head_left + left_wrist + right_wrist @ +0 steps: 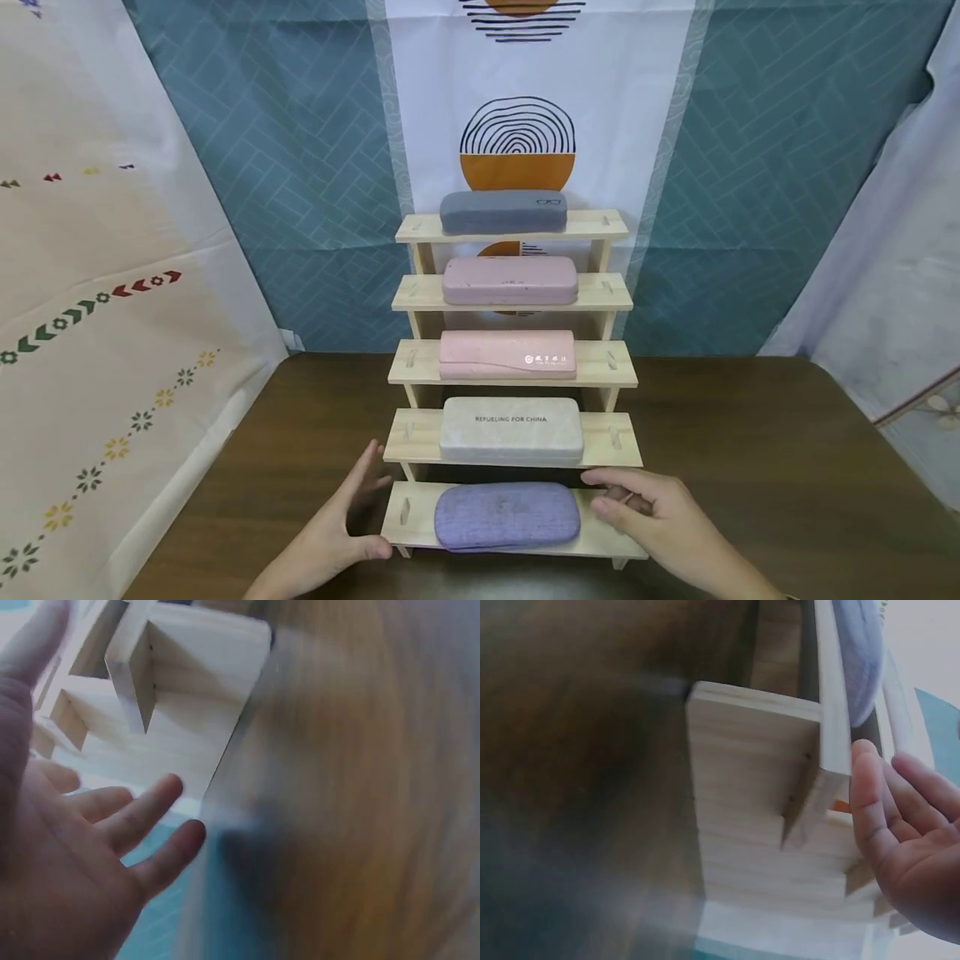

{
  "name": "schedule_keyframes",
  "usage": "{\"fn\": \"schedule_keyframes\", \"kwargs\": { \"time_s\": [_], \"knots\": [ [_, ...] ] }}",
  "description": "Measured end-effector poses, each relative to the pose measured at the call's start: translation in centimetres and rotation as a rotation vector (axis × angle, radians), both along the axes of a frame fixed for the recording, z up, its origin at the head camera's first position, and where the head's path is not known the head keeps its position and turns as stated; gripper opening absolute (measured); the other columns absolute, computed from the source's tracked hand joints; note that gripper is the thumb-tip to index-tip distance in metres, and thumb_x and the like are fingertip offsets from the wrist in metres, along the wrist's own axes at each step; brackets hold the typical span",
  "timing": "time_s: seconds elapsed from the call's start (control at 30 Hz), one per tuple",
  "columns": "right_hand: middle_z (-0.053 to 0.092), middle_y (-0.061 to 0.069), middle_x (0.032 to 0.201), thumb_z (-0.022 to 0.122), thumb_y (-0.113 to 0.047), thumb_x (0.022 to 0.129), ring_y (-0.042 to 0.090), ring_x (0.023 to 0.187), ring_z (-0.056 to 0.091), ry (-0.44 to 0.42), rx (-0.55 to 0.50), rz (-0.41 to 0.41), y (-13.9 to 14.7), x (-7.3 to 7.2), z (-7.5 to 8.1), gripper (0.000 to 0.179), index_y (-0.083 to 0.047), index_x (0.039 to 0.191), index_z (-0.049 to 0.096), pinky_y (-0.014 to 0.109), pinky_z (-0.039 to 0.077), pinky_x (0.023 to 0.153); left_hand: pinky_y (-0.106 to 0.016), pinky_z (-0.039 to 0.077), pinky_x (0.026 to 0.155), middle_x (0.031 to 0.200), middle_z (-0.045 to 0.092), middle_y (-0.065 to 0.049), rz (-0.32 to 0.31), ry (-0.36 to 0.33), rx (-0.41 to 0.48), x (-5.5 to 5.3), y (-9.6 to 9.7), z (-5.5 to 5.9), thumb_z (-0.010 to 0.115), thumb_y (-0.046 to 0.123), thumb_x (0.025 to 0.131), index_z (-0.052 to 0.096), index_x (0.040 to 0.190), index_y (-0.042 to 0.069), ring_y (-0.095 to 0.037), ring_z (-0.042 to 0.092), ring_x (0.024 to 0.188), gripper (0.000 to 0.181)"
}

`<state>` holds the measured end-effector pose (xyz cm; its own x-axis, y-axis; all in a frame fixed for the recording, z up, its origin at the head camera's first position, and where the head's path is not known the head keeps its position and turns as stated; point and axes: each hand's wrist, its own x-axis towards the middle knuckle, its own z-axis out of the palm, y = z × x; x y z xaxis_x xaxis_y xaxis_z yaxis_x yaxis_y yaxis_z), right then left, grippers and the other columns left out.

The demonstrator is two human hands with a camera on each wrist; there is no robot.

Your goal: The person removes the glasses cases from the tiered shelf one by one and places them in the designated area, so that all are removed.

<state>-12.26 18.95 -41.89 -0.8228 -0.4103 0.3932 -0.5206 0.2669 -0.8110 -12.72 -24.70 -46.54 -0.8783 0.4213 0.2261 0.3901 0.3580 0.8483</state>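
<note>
A pale wooden tiered rack [408, 425] holds one glasses case on each shelf. On the lowest shelf lies a purple fabric case [507, 517]. Above it come a whitish case [512, 429] lettered "REFUELING FOR CHINA", a pink case [507, 354], a mauve case [510, 281] and, at the top, a grey-blue case [503, 212]. My left hand [330, 525] is at the rack's lower left end, fingers spread and thumb apart, holding nothing. Over the right end of the lowest shelf is my right hand [660, 512], loosely bent and holding nothing, beside the purple case.
The rack stands on a dark brown wooden table [750, 467]. Behind it hangs a teal and white patterned cloth [300, 150]. A cream cloth with flower motifs [112, 333] borders the left side, and a whitish cloth [892, 267] borders the right.
</note>
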Motion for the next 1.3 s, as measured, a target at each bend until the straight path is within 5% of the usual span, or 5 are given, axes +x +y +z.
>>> {"fn": "schedule_keyframes", "kwargs": {
  "time_s": [0.37,0.7,0.9,1.03,1.3],
  "knots": [
    [0.058,-0.006,0.083,0.081,-0.034,0.086,0.004,0.063,0.054,-0.159,0.192,0.067,-1.4,0.0,-0.2,0.070,-0.003,0.144,0.055,0.027,0.050,0.058,-0.026,0.033,0.106,0.157,0.040,0.003,0.058,-0.129,-0.080,0.8,0.2,0.2,0.085,0.025,0.082,0.035,0.157,0.034,-0.014,0.037,0.140,0.091],
    [0.062,0.000,0.138,0.081,-0.057,0.077,0.021,0.119,0.059,0.012,0.520,-0.136,-2.9,0.1,0.3,0.081,-0.023,0.146,0.056,0.049,0.049,0.091,-0.026,0.032,0.107,0.151,0.046,0.010,0.101,-0.075,-0.133,0.7,0.5,0.3,0.087,0.036,0.078,0.043,0.152,0.036,-0.013,0.039,0.138,0.086],
    [0.070,-0.010,0.099,0.085,-0.053,0.075,0.006,0.085,0.060,-0.028,0.443,-0.112,-3.1,0.1,0.0,0.073,-0.028,0.139,0.061,0.033,0.050,0.072,-0.025,0.031,0.106,0.151,0.046,0.009,0.097,-0.061,-0.119,0.5,0.4,-0.1,0.088,0.033,0.078,0.043,0.152,0.035,-0.012,0.039,0.138,0.087],
    [0.049,-0.012,0.067,0.088,-0.041,0.076,0.002,0.060,0.047,-0.107,0.297,-0.057,-2.8,0.2,-0.4,0.069,-0.021,0.137,0.062,0.025,0.043,0.056,-0.024,0.031,0.106,0.151,0.047,0.009,0.089,-0.075,-0.095,0.5,0.4,-0.6,0.088,0.031,0.079,0.044,0.152,0.034,-0.011,0.040,0.137,0.086],
    [0.063,0.004,0.087,0.086,-0.022,0.083,0.010,0.069,0.060,-0.273,0.062,0.063,-1.6,0.5,-0.6,0.067,-0.005,0.140,0.055,0.029,0.054,0.061,-0.024,0.030,0.107,0.151,0.048,0.008,0.065,-0.095,-0.051,0.2,0.7,-1.3,0.088,0.024,0.079,0.045,0.152,0.031,-0.013,0.040,0.138,0.085]
  ]
}}
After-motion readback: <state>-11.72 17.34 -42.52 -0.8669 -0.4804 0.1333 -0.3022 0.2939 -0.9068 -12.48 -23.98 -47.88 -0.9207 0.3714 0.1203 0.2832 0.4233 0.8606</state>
